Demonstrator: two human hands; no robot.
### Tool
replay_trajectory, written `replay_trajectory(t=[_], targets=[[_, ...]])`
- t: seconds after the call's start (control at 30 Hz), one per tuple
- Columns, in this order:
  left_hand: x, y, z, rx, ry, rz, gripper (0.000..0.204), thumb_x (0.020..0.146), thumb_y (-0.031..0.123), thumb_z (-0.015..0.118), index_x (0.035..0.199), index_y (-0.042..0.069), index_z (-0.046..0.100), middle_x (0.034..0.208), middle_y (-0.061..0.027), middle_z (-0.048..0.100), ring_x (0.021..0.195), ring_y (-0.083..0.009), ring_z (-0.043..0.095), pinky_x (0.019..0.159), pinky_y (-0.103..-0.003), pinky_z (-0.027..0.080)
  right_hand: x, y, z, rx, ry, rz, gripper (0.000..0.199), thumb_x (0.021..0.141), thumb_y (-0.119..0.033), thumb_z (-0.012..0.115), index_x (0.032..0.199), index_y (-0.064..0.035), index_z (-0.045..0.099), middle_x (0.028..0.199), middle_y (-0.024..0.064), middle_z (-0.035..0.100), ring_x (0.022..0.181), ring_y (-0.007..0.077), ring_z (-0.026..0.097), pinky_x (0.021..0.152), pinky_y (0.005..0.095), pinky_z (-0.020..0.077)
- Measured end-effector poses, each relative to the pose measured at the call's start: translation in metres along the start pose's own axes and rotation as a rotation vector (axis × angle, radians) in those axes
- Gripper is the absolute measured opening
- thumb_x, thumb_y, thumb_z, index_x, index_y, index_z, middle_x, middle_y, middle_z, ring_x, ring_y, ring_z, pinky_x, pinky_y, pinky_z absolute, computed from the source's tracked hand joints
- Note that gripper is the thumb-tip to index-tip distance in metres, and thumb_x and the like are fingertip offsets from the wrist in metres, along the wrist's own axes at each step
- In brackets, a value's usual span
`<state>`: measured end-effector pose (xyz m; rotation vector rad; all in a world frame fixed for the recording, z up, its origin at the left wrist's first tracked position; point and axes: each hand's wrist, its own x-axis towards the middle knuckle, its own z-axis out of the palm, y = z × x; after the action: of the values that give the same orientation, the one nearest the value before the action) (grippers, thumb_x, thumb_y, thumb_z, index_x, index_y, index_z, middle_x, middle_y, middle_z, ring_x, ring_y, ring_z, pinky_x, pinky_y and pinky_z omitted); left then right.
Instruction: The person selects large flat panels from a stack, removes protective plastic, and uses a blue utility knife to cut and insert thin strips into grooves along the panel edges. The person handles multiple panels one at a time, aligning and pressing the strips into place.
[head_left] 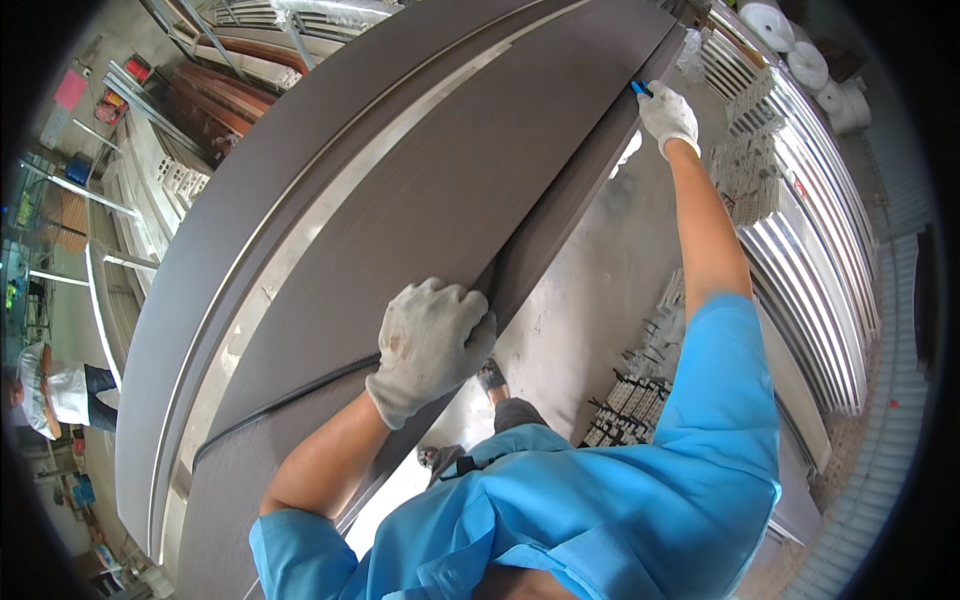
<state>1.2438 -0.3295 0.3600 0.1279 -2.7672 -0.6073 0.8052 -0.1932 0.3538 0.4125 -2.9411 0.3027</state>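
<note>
A long dark brown panel (400, 220) stretches diagonally in front of me, with a groove along its near edge. My left hand (430, 345), in a whitish work glove, is closed around a thin black rubber-like strip (290, 398). The strip loops over the panel to the left of that hand; beyond the hand, a dark line follows the groove. Farther along, my right hand (670, 118), also gloved, is closed on a small blue-handled tool (641, 89) at the panel's edge. The tool's working end is too small to make out.
Another brown panel (240, 200) lies alongside, past a narrow gap. Stacked shiny metal profiles (800, 270) fill the right side, with white rolls (808, 65) behind. Bundled profiles (625, 410) lie on the floor near my feet. At the left stand racks (110, 260) and another person (65, 390).
</note>
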Motion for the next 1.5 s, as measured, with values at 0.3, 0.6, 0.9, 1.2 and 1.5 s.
replay_trajectory(t=[0.3,0.6,0.9,1.2,1.5], targets=[[0.002,-0.002,0.006,-0.003,-0.052,-0.045,0.02,0.08,0.02,0.061,0.068,0.005,0.067,0.071,-0.0168,0.066,0.072,-0.0344,0.067,0.068,-0.048,0.051,-0.22,-0.054,-0.027,0.118,0.012,-0.267,0.026,0.098,-0.033,0.053,0.113,-0.0122,0.059,0.091,0.0205,0.071,0.09,0.042,0.068,0.081,0.054,0.0533],[-0.081,-0.021,-0.037,0.018,-0.11,-0.005,0.023,0.091,0.024,0.057,0.099,0.009,0.071,0.087,-0.0173,0.07,0.087,-0.0367,0.068,0.079,-0.047,0.052,-0.344,-0.097,-0.047,0.096,-0.026,-0.316,0.031,0.097,-0.035,0.055,0.12,-0.015,0.059,0.098,0.0184,0.072,0.097,0.0376,0.069,0.084,0.0503,0.0545],[-0.38,-0.03,-0.166,-0.43,0.087,-0.501,0.015,0.09,0.01,0.062,0.096,0.0,0.071,0.078,-0.0175,0.066,0.067,-0.0312,0.064,0.062,-0.037,0.048,-0.336,-0.107,-0.047,0.034,-0.04,-0.259,0.032,0.096,-0.037,0.054,0.119,-0.0158,0.062,0.111,0.0151,0.071,0.106,0.0371,0.067,0.092,0.0487,0.0521],[-0.39,0.001,-0.16,0.22,0.011,-0.335,0.011,0.084,0.013,0.067,0.085,0.003,0.07,0.075,-0.0126,0.061,0.075,-0.0334,0.06,0.071,-0.044,0.046,-0.334,-0.105,-0.05,0.037,-0.047,-0.291,0.032,0.097,-0.036,0.052,0.121,-0.0167,0.062,0.11,0.0142,0.07,0.106,0.0357,0.066,0.091,0.0478,0.0504],[-0.389,-0.016,-0.16,0.192,-0.101,-0.143,0.014,0.079,0.017,0.071,0.073,0.007,0.064,0.075,-0.0085,0.056,0.076,-0.0301,0.055,0.071,-0.044,0.042,-0.34,-0.106,-0.05,0.046,-0.08,-0.236,0.027,0.096,-0.03,0.05,0.114,-0.0175,0.065,0.113,0.0133,0.07,0.11,0.0352,0.065,0.094,0.0474,0.05]])
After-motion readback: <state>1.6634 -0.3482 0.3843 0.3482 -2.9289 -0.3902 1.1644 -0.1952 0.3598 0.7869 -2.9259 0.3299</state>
